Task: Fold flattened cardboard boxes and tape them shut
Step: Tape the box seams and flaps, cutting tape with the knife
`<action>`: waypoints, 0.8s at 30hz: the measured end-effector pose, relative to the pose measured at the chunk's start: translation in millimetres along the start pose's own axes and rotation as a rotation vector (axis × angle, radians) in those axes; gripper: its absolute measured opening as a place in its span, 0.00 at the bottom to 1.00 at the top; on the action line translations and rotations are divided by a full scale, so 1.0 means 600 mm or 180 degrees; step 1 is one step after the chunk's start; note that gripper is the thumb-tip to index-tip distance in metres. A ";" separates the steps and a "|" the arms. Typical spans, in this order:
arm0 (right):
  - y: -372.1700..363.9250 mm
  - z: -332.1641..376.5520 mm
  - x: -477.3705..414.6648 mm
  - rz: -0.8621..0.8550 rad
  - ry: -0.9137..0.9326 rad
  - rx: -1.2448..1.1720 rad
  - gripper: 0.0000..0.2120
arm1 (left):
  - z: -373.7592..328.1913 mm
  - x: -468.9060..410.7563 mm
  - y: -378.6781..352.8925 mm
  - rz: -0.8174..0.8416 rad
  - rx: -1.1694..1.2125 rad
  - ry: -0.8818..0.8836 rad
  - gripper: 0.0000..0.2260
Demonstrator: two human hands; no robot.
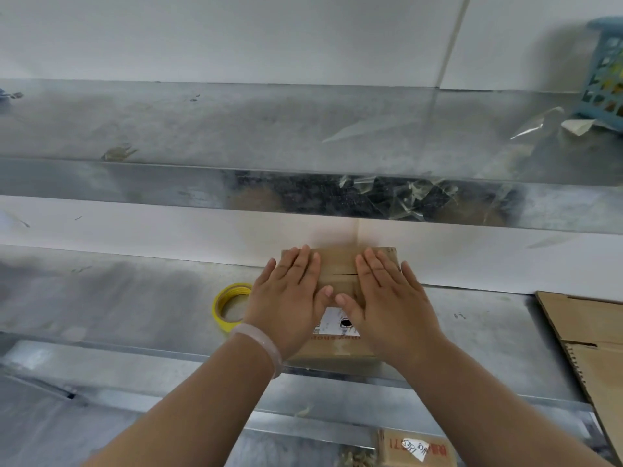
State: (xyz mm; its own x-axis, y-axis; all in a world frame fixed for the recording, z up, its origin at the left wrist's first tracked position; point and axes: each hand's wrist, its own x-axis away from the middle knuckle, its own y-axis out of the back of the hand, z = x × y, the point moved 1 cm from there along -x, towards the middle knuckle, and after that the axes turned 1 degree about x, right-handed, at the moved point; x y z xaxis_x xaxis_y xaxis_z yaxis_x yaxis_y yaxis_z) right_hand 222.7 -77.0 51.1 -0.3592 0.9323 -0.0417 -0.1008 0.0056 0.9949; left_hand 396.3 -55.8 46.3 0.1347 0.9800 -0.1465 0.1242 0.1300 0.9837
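Note:
A small brown cardboard box (338, 271) stands on the metal worktable (135, 298), its top flaps folded down and meeting at a seam across the middle. My left hand (290, 298) lies flat on the left half of the top, fingers straight. On the right half my right hand (391, 298) presses down the same way. A white label (335, 320) shows on the box between my wrists. A yellow-cored roll of tape (231, 306) lies flat on the table, just left of my left hand.
Flattened cardboard (593, 338) lies at the table's right edge. Another box with a handwritten label (416, 448) sits below the front edge. A metal shelf (303, 129) runs above, with a blue basket (606, 72) at its far right and tape scraps (404, 197) on its front lip.

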 end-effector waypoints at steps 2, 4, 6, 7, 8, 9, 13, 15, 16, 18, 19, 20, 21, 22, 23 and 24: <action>-0.001 -0.021 0.000 -0.0012 0.0233 -0.0040 0.50 | 0.017 -0.001 0.001 0.0018 0.0211 -0.0317 0.35; 0.000 -0.039 0.001 -0.0040 0.0425 -0.0137 0.46 | 0.028 0.001 -0.002 0.0021 0.0278 -0.0569 0.30; -0.002 -0.045 0.005 -0.0049 0.0545 -0.0171 0.39 | 0.030 0.000 -0.004 -0.0011 0.0322 -0.0608 0.29; -0.003 -0.044 0.006 -0.0039 0.0545 -0.0145 0.37 | 0.028 0.000 -0.004 -0.0042 0.0326 -0.0560 0.30; -0.004 -0.043 0.007 -0.0032 0.0505 -0.0112 0.35 | 0.025 0.001 -0.005 -0.0071 0.0315 -0.0505 0.30; -0.008 -0.042 0.008 -0.0069 0.0464 -0.0085 0.35 | 0.023 0.002 -0.006 -0.0086 0.0307 -0.0463 0.30; -0.014 -0.038 0.010 -0.0240 0.0291 -0.0401 0.41 | 0.014 0.007 -0.014 -0.0320 0.0570 -0.0223 0.28; -0.008 -0.039 0.007 -0.0167 -0.0013 -0.0824 0.37 | 0.008 0.006 -0.013 -0.0525 0.0938 0.0182 0.27; -0.004 -0.039 0.004 -0.0112 -0.0125 -0.0994 0.34 | 0.007 0.004 -0.012 -0.0579 0.1193 0.0385 0.26; -0.001 -0.043 -0.002 -0.0176 -0.0284 -0.1309 0.29 | 0.009 0.001 -0.010 -0.0773 0.1746 0.0802 0.21; -0.001 -0.048 -0.006 -0.0290 -0.0359 -0.1469 0.27 | 0.013 0.001 -0.009 -0.0957 0.1954 0.0974 0.18; 0.000 -0.053 -0.010 -0.0427 -0.0441 -0.1610 0.25 | 0.016 0.000 -0.009 -0.1131 0.2079 0.1075 0.16; -0.001 -0.059 -0.014 -0.0517 -0.0524 -0.1728 0.24 | 0.018 0.000 -0.009 -0.1197 0.2156 0.1103 0.16; 0.000 -0.064 -0.017 -0.0499 -0.0577 -0.1834 0.24 | 0.020 -0.002 -0.012 -0.1147 0.2228 0.1073 0.17; -0.001 -0.067 -0.019 -0.0356 -0.0589 -0.1933 0.24 | 0.019 -0.002 -0.015 -0.1024 0.2336 0.1005 0.20; -0.002 -0.070 -0.020 -0.0144 -0.0571 -0.2026 0.25 | 0.018 -0.003 -0.017 -0.0853 0.2477 0.0965 0.22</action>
State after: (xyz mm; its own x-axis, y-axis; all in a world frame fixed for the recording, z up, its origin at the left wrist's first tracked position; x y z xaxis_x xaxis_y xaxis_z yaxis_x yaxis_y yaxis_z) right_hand 188.4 -103.3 46.6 -0.1871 0.9823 -0.0115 -0.6604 -0.1172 0.7417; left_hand 405.6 -60.6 35.4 -0.2485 0.9434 -0.2197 0.7645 0.3303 0.5536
